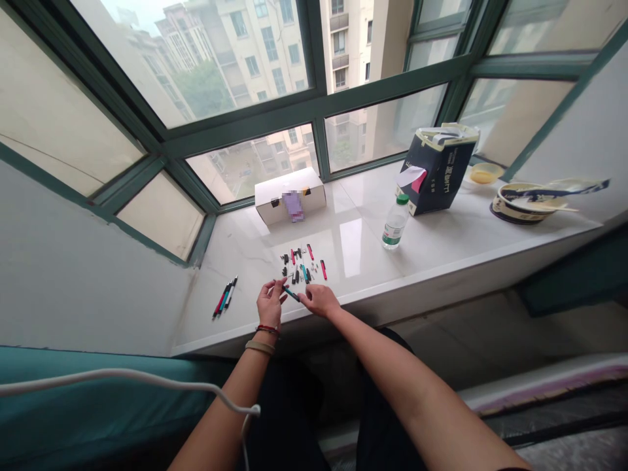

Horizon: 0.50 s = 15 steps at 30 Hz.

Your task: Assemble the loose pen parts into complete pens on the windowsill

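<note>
Pen [291,294], teal and black, sits pinched in our left hand [271,301] near the front edge of the sill [363,271]; our right hand [321,301] meets its other end, grip unclear. We seem to be working that end, which next calls for steady fingertips.

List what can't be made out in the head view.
All in the head view:
- Teal-and-black pen: partly covered by fingers of the left hand; whether the right hand grips its near end is too small to tell.
- Small pen parts: too tiny to identify individually.
- White box: front patch pixelated.
- Dark paper bag: contents hidden by its walls.
- White cable: cut off by left edge.
</note>
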Each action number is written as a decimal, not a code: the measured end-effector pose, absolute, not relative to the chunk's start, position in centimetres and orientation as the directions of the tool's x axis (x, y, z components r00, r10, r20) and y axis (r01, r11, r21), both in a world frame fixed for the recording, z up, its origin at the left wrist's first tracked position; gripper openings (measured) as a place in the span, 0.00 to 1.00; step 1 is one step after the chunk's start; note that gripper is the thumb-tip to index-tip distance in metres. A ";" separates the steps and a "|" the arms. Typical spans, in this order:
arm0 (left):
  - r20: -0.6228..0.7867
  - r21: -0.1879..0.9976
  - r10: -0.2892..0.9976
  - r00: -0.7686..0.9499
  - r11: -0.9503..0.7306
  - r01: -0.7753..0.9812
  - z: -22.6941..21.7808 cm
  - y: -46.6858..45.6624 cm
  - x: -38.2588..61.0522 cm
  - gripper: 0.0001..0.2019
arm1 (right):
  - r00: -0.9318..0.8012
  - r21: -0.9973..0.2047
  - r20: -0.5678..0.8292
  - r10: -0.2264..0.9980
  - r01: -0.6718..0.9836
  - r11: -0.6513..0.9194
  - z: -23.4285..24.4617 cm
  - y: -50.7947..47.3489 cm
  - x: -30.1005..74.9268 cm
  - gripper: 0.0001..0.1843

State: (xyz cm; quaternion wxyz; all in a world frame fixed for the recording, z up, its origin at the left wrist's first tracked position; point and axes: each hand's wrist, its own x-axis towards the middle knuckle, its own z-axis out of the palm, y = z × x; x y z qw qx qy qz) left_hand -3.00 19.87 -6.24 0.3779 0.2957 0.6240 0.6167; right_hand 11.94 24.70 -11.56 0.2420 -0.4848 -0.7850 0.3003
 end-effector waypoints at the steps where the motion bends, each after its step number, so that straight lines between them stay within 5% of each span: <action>1: -0.103 0.994 0.837 -0.538 0.072 -0.079 -6.1 20.2 -2.8 0.22 | -0.437 -0.686 0.096 0.895 0.622 0.377 -11.7 24.6 11.9 0.16; 4: -0.007 0.971 0.870 -0.493 0.123 0.205 -6.0 20.8 -2.6 0.20 | -0.432 -0.677 0.091 0.897 0.634 0.374 -12.0 24.8 11.8 0.13; 8: 0.130 0.709 0.969 -0.212 0.058 0.702 -7.2 20.2 -3.4 0.12 | -0.380 -0.755 0.057 0.923 0.588 0.288 -12.1 25.7 12.0 0.23; 10: 0.111 0.631 0.990 -0.088 -0.002 0.776 -8.2 19.7 -3.8 0.08 | -0.379 -0.795 0.046 0.924 0.547 0.264 -12.1 26.0 12.0 0.28; 15: 0.118 0.644 0.993 -0.028 -0.055 0.763 -9.8 19.2 -3.8 0.08 | -0.405 -0.813 0.026 0.914 0.523 0.255 -12.1 26.2 12.1 0.27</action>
